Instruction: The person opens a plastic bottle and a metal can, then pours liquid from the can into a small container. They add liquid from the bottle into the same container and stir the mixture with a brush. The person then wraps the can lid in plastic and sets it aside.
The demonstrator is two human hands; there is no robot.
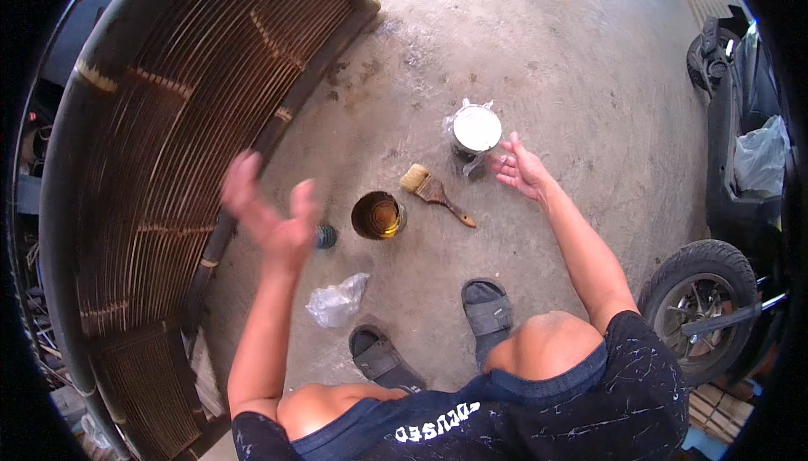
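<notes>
My left hand point(271, 217) is raised in front of the bamboo panel, slightly blurred, its thumb and fingers spread with nothing in them. Just beside a can with a white top point(477, 128), my right hand point(523, 170) has its fingers apart and holds nothing; whether a fingertip touches the clear plastic around the can, I cannot tell. Between my hands lies a flat paintbrush point(433, 188) with pale bristles and a wooden handle. An open tin point(362, 218) with amber liquid inside stands left of the brush. A dark green-blue round object point(326, 236) is partly hidden behind my left hand.
A large bamboo-slat piece with a dark frame point(194, 99) fills the left side. On the concrete floor point(589, 65), a crumpled clear plastic bag point(337, 299) lies near my sandalled feet point(486, 309). A motorbike wheel point(700, 305) stands close at my right.
</notes>
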